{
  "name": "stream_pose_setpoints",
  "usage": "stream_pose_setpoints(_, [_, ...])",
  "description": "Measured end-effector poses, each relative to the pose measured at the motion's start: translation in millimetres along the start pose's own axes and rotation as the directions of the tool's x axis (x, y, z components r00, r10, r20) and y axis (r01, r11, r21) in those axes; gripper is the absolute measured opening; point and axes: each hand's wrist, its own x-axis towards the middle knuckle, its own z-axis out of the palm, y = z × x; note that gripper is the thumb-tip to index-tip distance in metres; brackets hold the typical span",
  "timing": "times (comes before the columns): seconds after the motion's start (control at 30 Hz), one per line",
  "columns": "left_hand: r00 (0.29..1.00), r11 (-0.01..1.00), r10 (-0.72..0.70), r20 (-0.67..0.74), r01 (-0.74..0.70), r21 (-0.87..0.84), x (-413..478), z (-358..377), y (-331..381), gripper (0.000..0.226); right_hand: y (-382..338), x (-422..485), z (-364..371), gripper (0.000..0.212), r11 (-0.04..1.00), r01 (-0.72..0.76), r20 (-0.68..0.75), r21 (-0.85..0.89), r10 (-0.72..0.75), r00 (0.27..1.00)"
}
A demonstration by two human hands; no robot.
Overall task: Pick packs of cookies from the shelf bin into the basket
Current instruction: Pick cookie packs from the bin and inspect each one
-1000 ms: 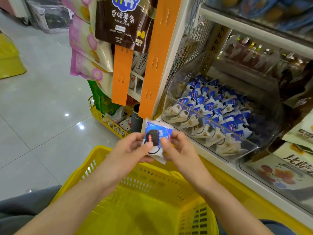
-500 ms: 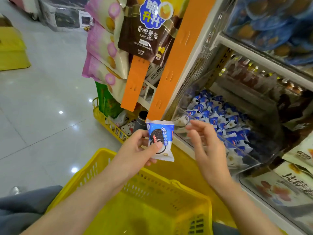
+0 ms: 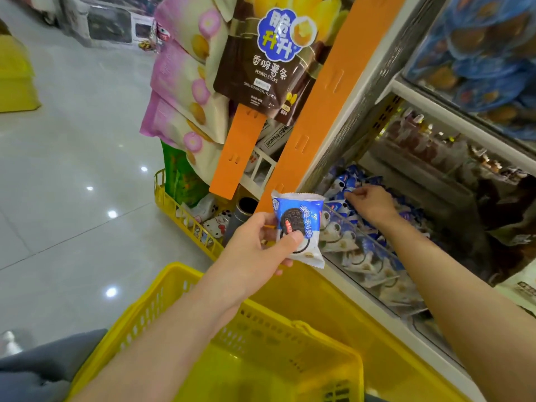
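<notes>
My left hand (image 3: 258,248) grips one blue-and-white cookie pack (image 3: 298,224) upright, thumb across its front, above the far rim of the yellow basket (image 3: 174,288). My right hand (image 3: 368,203) reaches into the clear shelf bin (image 3: 385,271), and its curled fingertips touch a blue pack (image 3: 349,181) at the bin's far left. Whether they pinch that pack I cannot tell. Several more blue-and-white packs fill the bin. The basket's inside looks bare in the part that shows.
An orange upright strip (image 3: 313,111) and hanging snack bags (image 3: 266,56) stand left of the bin. A low yellow wire rack (image 3: 185,219) of goods sits on the tiled floor (image 3: 72,158). Shelves above and to the right hold other packaged snacks.
My right hand let go of the cookie pack and moved right and forward into the bin. My left hand kept the pack and lifted it slightly. The view tilted upward.
</notes>
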Motion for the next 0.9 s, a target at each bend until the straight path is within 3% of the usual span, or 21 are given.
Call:
stream_pose_setpoints(0.07, [1.000, 1.000, -0.004, -0.001, 0.004, -0.001, 1.9, -1.2, 0.8, 0.022, -4.5, 3.7, 2.2, 0.045, 0.998, 0.013, 0.000, -0.063, -0.013, 1.000])
stream_pose_setpoints(0.2, [1.000, 1.000, -0.019, -0.007, 0.019, -0.005, 3.5, -3.0, 1.8, 0.017, -4.8, 12.1, 2.6, 0.034, 0.997, -0.018, 0.005, -0.077, 0.018, 1.000])
stream_pose_setpoints(0.33, [0.999, 0.999, -0.044, 0.000, 0.044, -0.030, 3.7, -3.8, 3.2, 0.019, -4.5, 6.9, -1.3, 0.017, 0.997, 0.018, -0.139, 0.073, -0.008, 0.990])
stream_pose_setpoints(0.43, [0.996, 0.994, -0.088, -0.002, 0.087, -0.067, 2.1, -3.5, 2.5, 0.017, -7.6, -10.3, -16.1, 0.015, 0.971, 0.152, -0.309, 0.182, -0.090, 0.947])
stream_pose_setpoints(0.6, [0.983, 0.978, -0.182, -0.007, 0.180, -0.102, -1.6, -2.3, -2.2, 0.021, -19.6, -66.5, -39.8, 0.010, 0.826, 0.325, -0.433, 0.460, -0.111, 0.895])
stream_pose_setpoints(0.67, [0.974, 0.964, -0.228, 0.006, 0.227, -0.136, -4.2, -0.5, -3.7, 0.024, -25.0, -93.3, -45.4, 0.009, 0.759, 0.349, -0.392, 0.549, -0.135, 0.910])
stream_pose_setpoints(0.77, [0.960, 0.932, -0.278, 0.039, 0.279, -0.231, -9.9, 2.7, -5.8, 0.027, -28.1, -133.3, -41.2, 0.013, 0.674, 0.272, -0.165, 0.687, -0.219, 0.962])
stream_pose_setpoints(0.9, [0.940, 0.907, -0.234, 0.247, 0.302, -0.293, -19.6, 5.1, -9.0, 0.046, -27.9, -173.8, -19.3, 0.011, 0.577, 0.078, 0.108, 0.813, -0.280, 0.954])
